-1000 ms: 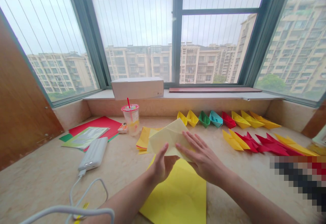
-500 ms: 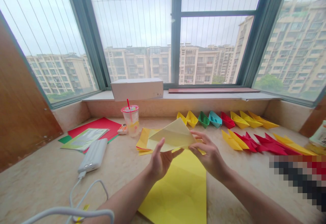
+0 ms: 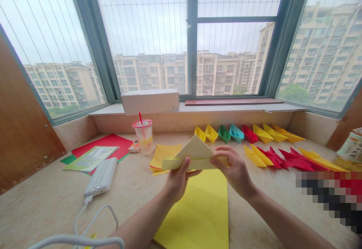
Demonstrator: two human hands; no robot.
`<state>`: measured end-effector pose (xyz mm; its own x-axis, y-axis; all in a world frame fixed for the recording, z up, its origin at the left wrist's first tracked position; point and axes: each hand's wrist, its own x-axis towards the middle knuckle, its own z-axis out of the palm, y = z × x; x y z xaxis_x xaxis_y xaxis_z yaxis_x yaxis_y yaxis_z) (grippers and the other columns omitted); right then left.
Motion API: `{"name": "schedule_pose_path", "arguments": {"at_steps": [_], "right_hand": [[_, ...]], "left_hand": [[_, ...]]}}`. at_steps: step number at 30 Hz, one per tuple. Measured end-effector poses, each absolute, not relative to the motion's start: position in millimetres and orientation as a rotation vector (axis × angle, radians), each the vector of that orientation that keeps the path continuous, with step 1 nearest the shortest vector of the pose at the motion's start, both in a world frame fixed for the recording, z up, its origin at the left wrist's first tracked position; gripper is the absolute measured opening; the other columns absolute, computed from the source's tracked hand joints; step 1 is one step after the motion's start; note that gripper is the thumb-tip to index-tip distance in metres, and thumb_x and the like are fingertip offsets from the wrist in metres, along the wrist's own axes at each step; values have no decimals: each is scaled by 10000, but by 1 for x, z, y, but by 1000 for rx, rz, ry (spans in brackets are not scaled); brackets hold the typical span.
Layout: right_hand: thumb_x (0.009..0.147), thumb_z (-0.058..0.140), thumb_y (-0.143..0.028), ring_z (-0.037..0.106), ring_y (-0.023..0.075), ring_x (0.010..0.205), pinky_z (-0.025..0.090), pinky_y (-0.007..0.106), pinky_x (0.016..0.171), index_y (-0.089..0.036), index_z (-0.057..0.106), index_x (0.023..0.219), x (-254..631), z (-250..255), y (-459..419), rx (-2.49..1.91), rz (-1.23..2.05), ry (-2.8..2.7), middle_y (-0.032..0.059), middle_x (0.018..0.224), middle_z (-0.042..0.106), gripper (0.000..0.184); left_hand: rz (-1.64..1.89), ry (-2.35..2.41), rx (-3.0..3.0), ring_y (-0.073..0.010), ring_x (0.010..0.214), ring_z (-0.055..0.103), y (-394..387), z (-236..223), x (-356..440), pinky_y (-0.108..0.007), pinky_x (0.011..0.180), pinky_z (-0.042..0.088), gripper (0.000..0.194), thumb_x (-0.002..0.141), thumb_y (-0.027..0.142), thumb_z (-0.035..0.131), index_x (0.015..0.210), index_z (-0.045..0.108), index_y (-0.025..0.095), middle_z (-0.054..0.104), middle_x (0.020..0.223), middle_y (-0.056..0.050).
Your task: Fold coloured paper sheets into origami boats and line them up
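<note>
Between my two hands is a folded sheet of pale yellow paper, its peak pointing up and a folded band along its lower edge. My left hand pinches the lower left part, thumb in front and fingers behind. At the right end, my right hand has thumb and fingers closed on the paper. Below the hands lies a large yellow sheet on the stone counter. Behind and left of the folded paper sits a stack of yellow and orange paper, partly covered by it.
Folded paper boats line the back right, with red and yellow folded pieces before them. A plastic cup, power bank, cable and red paper are left. A white box sits on the sill.
The paper has been turned so its peak stands upright, and a band now shows along its lower edge. Both hands keep their grip. The view has shifted slightly.
</note>
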<state>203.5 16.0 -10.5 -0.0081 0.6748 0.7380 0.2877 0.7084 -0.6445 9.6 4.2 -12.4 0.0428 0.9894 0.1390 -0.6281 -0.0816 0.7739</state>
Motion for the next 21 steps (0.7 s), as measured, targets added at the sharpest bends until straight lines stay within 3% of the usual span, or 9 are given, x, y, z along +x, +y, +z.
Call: {"name": "schedule_pose_path", "arguments": {"at_steps": [3,6,8,13,16,21], "right_hand": [[804,752,-342,586,251,1102,538,392,846,-249,611,1027,206,-10,17,-814,339,-1513,93,1205,584,280],[804,749,-366,549,276,1153,514,430,880,-238,592,953,210,-8,17,-865,186,-1518,102,1237,572,251],[825,721,-389,585,264,1066,519,435,860,-236,609,927,211,-8,17,-908,149,-1540,103,1238,575,215],[866,661,-428,653,222,887,547,373,745,-245,616,1049,206,-13,19,-942,418,-1474,96,1176,641,263],[868,664,-422,677,227,899,539,371,781,-252,554,1174,202,-15,20,-848,643,-1440,78,1044,705,367],[840,706,-407,684,227,904,530,393,840,-245,532,1252,200,-17,19,-801,796,-1386,80,1023,730,475]], "left_hand": [[1515,651,741,-261,1006,698,5,-10,11,-545,946,543,507,790,378,760,1236,588,210,704,1180,-89],[1569,622,660,-249,1028,693,6,-6,12,-527,962,543,466,805,359,750,1220,598,214,692,1211,-86],[1594,593,617,-243,1038,690,6,-4,12,-524,976,537,448,806,352,751,1208,604,218,685,1228,-83],[1591,539,624,-217,1013,698,5,-3,10,-517,991,528,430,806,363,750,1190,610,228,691,1221,-64],[1606,544,628,-209,995,702,6,-3,10,-506,985,535,431,795,379,758,1173,619,226,706,1186,-59],[1629,610,666,-208,1006,692,10,-3,9,-487,961,554,413,788,386,762,1143,640,215,708,1171,-64]]}}
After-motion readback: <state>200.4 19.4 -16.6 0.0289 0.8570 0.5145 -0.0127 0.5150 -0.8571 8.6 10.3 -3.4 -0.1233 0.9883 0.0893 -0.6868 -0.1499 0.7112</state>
